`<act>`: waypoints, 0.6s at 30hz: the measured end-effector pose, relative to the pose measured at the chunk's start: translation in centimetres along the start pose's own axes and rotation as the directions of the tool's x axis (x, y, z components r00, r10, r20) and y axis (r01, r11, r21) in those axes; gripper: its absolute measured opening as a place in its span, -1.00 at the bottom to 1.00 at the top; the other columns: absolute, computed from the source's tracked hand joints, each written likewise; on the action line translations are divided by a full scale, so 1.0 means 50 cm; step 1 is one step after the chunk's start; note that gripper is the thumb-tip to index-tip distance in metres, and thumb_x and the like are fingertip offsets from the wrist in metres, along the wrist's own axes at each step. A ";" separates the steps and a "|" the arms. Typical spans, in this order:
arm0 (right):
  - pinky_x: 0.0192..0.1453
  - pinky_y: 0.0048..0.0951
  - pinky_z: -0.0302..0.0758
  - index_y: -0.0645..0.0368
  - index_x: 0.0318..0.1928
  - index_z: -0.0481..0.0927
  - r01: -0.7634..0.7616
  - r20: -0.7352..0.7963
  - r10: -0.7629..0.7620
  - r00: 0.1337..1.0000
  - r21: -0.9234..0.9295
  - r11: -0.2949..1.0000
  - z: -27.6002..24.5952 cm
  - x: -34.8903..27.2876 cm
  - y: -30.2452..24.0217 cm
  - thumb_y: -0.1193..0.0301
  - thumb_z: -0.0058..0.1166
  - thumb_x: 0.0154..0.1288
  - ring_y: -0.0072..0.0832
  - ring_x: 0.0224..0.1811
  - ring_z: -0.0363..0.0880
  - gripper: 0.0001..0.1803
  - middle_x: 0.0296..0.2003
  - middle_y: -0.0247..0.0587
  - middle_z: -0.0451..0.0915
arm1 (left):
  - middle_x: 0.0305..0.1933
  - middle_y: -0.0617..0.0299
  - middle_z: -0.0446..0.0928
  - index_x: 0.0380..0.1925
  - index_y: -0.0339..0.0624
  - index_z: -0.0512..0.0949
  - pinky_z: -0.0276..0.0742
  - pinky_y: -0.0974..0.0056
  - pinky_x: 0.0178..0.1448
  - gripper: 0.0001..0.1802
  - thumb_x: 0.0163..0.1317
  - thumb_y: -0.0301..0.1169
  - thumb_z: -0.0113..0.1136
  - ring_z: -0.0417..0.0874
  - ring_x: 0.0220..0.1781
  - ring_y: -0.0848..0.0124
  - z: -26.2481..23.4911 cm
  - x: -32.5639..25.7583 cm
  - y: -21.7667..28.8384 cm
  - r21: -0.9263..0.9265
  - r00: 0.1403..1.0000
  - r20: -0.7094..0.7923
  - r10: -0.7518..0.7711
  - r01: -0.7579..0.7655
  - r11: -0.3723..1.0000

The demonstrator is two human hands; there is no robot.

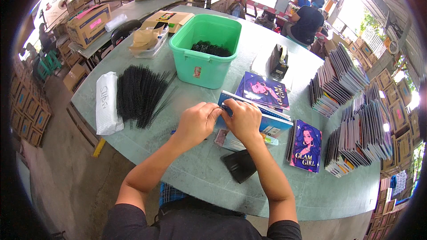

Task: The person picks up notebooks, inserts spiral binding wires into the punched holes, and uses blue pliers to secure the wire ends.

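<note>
A blue-covered notebook stands on its edge in front of me, its pages slightly fanned. My right hand is closed on its upper left corner. My left hand meets it there, thumb and fingers pinched; whatever lies between them is too small to make out. Under the notebook are a stack of pages and small items, partly covered by my right hand and wrist. A black pouch-like piece lies beside my right forearm. Behind the notebook lies a purple notebook with a drawn figure on its cover.
Black plastic binding coils lie piled at left beside a white wrapped bundle. A green bin holds more coils. A tape dispenser, a spiral-bound notebook and tall notebook stacks stand right. A person sits far off.
</note>
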State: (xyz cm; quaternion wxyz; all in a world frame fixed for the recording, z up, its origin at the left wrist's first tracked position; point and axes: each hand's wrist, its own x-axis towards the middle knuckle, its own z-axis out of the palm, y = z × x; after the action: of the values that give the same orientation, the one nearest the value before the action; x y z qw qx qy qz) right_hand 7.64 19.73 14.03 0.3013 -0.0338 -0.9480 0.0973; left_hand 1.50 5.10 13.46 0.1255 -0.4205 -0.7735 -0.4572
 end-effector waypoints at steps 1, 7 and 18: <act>-0.31 -0.32 0.45 0.06 -0.39 0.56 0.011 0.005 -0.011 1.000 0.013 1.000 -0.001 0.000 -0.001 0.25 0.22 0.03 -0.37 -0.44 0.59 -0.80 -0.55 -0.34 0.59 | -0.40 0.04 0.55 -0.33 -0.25 0.58 0.48 0.14 -0.31 -0.84 0.22 -0.37 0.15 0.58 -0.39 0.08 -0.003 0.002 -0.004 0.029 0.999 0.043 -0.026 0.025 0.999; -0.29 -0.33 0.45 0.05 -0.31 0.58 0.070 -0.010 -0.069 0.998 0.078 0.995 -0.002 0.001 -0.005 0.24 0.18 0.08 -0.36 -0.43 0.59 -0.79 -0.52 -0.33 0.61 | -0.44 0.07 0.54 -0.39 -0.25 0.55 0.49 0.14 -0.27 -0.83 0.20 -0.35 0.15 0.58 -0.37 0.08 -0.010 0.017 -0.016 0.123 0.988 -0.074 0.136 -0.126 0.984; -0.22 -0.28 0.46 0.12 -0.18 0.48 -0.016 0.010 0.014 1.000 0.315 0.949 -0.017 0.011 -0.003 0.38 0.16 0.14 -0.23 -0.25 0.59 -0.77 -0.38 -0.21 0.60 | -0.34 0.09 0.47 -0.35 -0.16 0.54 0.47 0.19 -0.29 -0.83 0.16 -0.31 0.19 0.57 -0.30 0.22 -0.092 0.051 -0.047 0.014 0.877 0.432 -0.210 0.226 0.974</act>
State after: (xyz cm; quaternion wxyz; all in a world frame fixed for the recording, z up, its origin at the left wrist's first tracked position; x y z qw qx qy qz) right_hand 7.71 19.81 15.06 0.2986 0.0080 -0.9211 0.2497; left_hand -2.74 2.19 16.04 -0.1084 -0.4237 -0.8158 -0.3783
